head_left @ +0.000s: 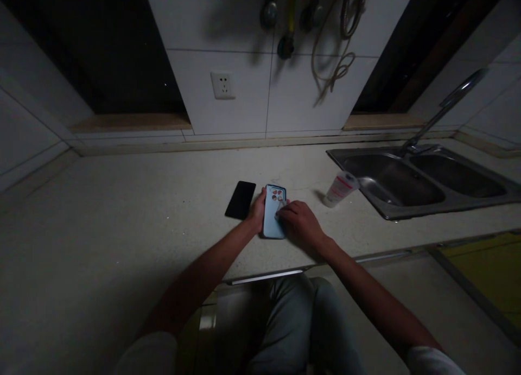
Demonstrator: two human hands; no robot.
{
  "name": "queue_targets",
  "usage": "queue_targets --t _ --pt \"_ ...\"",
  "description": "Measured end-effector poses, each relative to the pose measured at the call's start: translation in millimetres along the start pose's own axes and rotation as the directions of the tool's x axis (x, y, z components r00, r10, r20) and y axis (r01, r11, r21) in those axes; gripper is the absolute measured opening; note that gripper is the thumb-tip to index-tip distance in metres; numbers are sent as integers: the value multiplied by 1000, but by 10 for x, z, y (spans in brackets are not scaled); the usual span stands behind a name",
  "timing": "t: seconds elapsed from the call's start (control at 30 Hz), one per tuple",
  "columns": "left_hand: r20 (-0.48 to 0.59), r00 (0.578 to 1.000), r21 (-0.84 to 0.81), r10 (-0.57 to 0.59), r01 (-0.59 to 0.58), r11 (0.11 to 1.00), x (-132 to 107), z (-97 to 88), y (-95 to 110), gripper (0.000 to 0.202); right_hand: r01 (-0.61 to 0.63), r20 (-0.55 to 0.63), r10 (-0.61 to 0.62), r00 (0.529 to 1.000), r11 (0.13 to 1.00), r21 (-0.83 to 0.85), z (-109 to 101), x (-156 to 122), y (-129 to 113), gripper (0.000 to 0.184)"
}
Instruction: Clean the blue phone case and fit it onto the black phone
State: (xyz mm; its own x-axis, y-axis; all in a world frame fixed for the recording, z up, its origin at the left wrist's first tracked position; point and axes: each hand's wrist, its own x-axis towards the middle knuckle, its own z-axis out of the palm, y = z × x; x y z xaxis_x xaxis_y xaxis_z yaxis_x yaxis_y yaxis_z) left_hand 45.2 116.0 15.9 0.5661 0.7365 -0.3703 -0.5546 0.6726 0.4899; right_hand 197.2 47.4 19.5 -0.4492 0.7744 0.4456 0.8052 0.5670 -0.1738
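Left hand holds the blue case by its left side, with the thumb lying along the edge and the other fingers mostly hidden behind it; right hand comes from the right, its fingers bent and pressed together, and they seem to pinch a small pale piece against the face of the case, just below the camera holes; what this piece is made of, I cannot tell, because it is too small and dim. The case is near the middle of the bench, toward its near edge, with its holed end pointing to the far side; a reddish colour shows through the holes.

Just left of the left hand, a black phone lies flat on the bench, a little slanted; right of the right hand, and a little farther, stands a clear cup with red print, near the left corner of the sink; the sink has two basins, and a tap rises at its far side. On the far wall there is a socket; to the right of it and higher, a yellow pipe comes down, and beside this hangs a looped cord.
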Motion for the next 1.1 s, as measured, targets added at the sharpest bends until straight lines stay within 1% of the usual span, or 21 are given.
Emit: queue_targets --t 0.07,0.13,0.2,0.23,0.27,0.3,0.33,0.4,0.47,0.5,0.53,0.57,0.6,0.63,0.73,0.8,0.83,0.9,0.97,1.03,1.1 --pt "-5 1000 11 23 -23 1000 -7 21 -10 58 -48 -29 48 998 999 6 4 93 92 21" --pt "-14 998 13 60 -60 998 -23 39 -6 48 -89 -72 93 993 994 61 18 187 145 23" --pt "-15 997 14 73 -72 997 -46 49 12 41 -131 -115 153 982 975 178 37 256 161 23" --pt "-14 998 17 62 -62 998 -57 50 24 40 -160 -131 199 971 953 259 48 277 161 23" --pt "-13 999 20 44 -43 999 -66 48 39 41 -197 -144 260 955 916 350 60 290 160 22" --pt "-11 1000 25 27 -26 999 -72 43 53 42 -239 -155 337 929 864 444 72 296 160 22" --pt "-6 1000 30 15 -15 999 -73 35 67 44 -280 -165 425 890 795 538 84 295 165 22" --pt "9 1000 44 5 -6 999 -63 11 89 43 -324 -171 600 782 625 710 107 282 194 22" --pt "35 999 56 -5 3 998 -44 -15 97 40 -314 -131 737 663 433 845 119 259 244 20" --pt "52 999 57 -14 11 998 -35 -26 94 39 -299 -93 785 613 339 892 117 245 272 20" --pt "66 998 56 -18 14 998 -30 -34 87 39 -284 -46 816 577 253 925 108 229 297 21" --pt "71 997 54 -8 4 999 -30 -37 75 39 -275 2 831 557 181 944 92 212 316 21" --pt "67 998 55 19 -23 998 -35 -36 62 38 -273 50 831 554 125 954 70 193 326 22" --pt "55 997 62 57 -61 996 -43 -32 48 37 -278 99 817 568 77 957 43 174 326 24" --pt "15 982 116 189 -189 975 -78 -11 15 34 -320 264 715 648 -60 946 -45 129 257 31" --pt "30 975 155 219 -221 963 -92 0 7 35 -364 372 617 693 -146 920 -87 116 169 41" --pt "41 974 169 224 -228 959 -93 3 7 34 -386 410 569 713 -170 907 -98 116 122 46" --pt "48 971 179 236 -240 954 -82 0 10 32 -416 445 493 747 -175 892 -100 122 40 49" --pt "27 968 155 249 -250 956 -64 -9 16 27 -435 452 453 768 -149 888 -78 126 -7 46" --pt "6 975 104 222 -221 970 -50 -20 22 22 -469 477 427 768 -131 873 -48 118 -17 41" --pt "35 990 40 137 -138 990 -51 -25 27 23 -513 521 394 757 -137 848 -23 99 -4 38"
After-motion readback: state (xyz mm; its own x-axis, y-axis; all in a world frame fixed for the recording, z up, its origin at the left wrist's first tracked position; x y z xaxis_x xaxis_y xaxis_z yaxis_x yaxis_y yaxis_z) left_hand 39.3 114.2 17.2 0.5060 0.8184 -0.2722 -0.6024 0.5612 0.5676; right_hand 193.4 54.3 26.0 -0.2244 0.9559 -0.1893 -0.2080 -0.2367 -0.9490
